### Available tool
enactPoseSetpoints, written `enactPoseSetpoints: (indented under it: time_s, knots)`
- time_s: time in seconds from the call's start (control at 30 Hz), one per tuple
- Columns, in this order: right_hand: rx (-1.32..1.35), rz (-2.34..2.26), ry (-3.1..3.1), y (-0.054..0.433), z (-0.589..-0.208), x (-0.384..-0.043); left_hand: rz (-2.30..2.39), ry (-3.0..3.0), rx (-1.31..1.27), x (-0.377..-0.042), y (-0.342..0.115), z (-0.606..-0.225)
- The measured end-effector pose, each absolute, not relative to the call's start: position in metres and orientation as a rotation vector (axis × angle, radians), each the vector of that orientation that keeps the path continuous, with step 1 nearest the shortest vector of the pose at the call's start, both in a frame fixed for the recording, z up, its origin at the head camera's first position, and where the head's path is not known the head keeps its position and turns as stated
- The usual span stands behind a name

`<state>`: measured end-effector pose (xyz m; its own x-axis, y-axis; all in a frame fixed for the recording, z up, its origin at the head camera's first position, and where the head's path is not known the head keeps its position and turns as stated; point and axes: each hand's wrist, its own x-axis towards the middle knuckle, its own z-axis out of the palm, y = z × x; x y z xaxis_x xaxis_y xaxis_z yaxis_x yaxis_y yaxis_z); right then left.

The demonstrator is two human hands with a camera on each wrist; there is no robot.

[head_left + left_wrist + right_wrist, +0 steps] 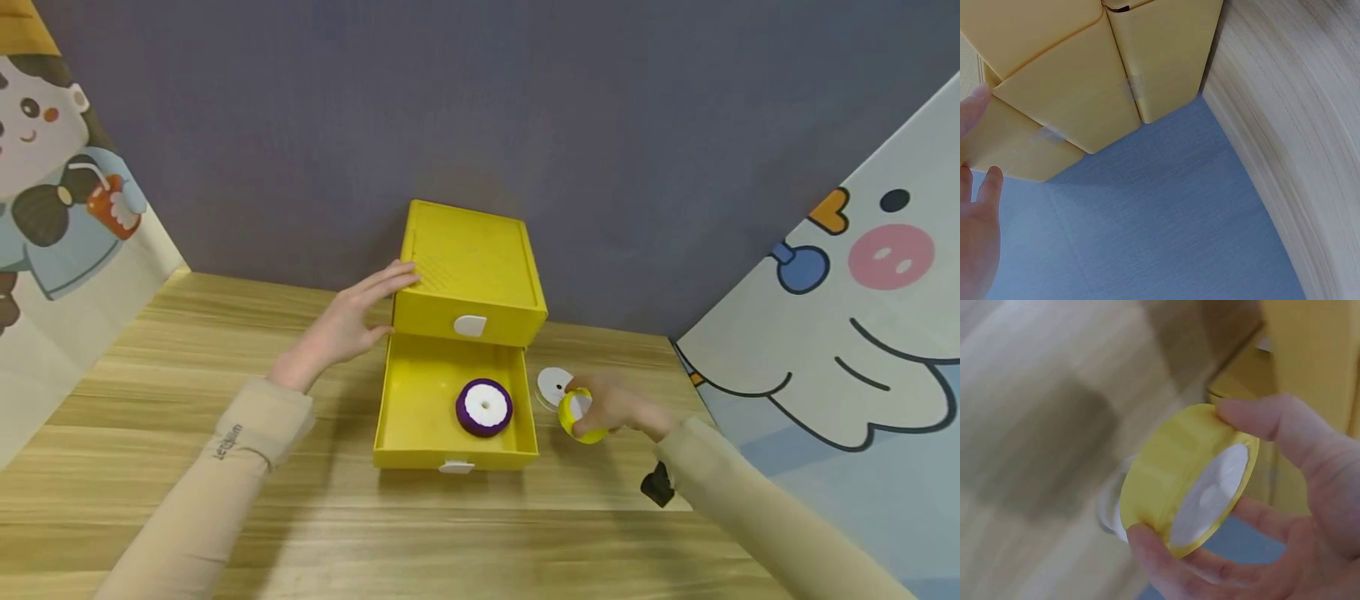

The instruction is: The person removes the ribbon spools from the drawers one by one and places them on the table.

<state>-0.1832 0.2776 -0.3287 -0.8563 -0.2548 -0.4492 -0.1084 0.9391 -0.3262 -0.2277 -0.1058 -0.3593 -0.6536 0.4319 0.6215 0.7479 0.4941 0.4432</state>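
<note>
My right hand holds a roll of yellow ribbon with a white end face, thumb and fingertips spread around its rim. The roll is tilted just right of a yellow drawer cabinet. Beside it in the head view shows a white spool, partly behind the roll. At the cabinet's upper left edge, my left hand rests straight fingers on the top, thumb by the side wall. The lower drawer is pulled out, and a purple ribbon roll with a white face lies in its right half.
The upper drawer, with its white pull tab, is closed. Behind the cabinet rises a grey-blue wall. Cartoon-printed panels flank the wooden table on both sides. A black object shows beneath the right cuff.
</note>
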Motion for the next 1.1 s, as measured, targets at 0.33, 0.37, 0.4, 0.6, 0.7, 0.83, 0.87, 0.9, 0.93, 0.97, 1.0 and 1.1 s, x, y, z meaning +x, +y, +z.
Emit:
enactPoseSetpoints:
  time_s: [0.33, 0.37, 0.4, 0.6, 0.7, 0.83, 0.87, 0.9, 0.93, 0.97, 1.0, 1.1]
  knots:
    - [-0.284, -0.465, 2.566, 0.281, -0.371, -0.18, -1.01, -2.314, -0.971, -0.226, -0.104, -0.358]
    - [-0.312, -0.474, 2.571, 0.281, -0.374, -0.179, -1.011, -2.315, -0.971, -0.225, -0.104, -0.358]
    - [-0.341, -0.481, 2.579, 0.281, -0.377, -0.179, -1.012, -2.316, -0.97, -0.225, -0.104, -0.358]
    - [-0.458, -0.522, 2.626, 0.281, -0.389, -0.176, -1.011, -2.319, -0.966, -0.225, -0.104, -0.358]
    - [-0.464, -0.508, 2.649, 0.281, -0.392, -0.175, -1.015, -2.316, -0.967, -0.225, -0.104, -0.358]
    - [-0.423, -0.491, 2.66, 0.282, -0.395, -0.176, -1.015, -2.326, -0.963, -0.225, -0.104, -0.358]
    - [-0.416, -0.492, 2.657, 0.282, -0.396, -0.176, -1.013, -2.327, -0.963, -0.225, -0.104, -0.359]
    - [-0.4, -0.494, 2.654, 0.283, -0.397, -0.176, -1.012, -2.327, -0.963, -0.225, -0.104, -0.359]
    - [-0.382, -0.5, 2.651, 0.283, -0.398, -0.176, -1.011, -2.325, -0.964, -0.226, -0.104, -0.359]
    - [-0.368, -0.505, 2.648, 0.283, -0.399, -0.176, -1.009, -2.322, -0.965, -0.226, -0.104, -0.359]
    - [-0.359, -0.506, 2.644, 0.284, -0.399, -0.176, -1.008, -2.317, -0.968, -0.226, -0.104, -0.359]
    - [-0.33, -0.502, 2.643, 0.283, -0.401, -0.175, -1.002, -2.301, -0.977, -0.227, -0.105, -0.359]
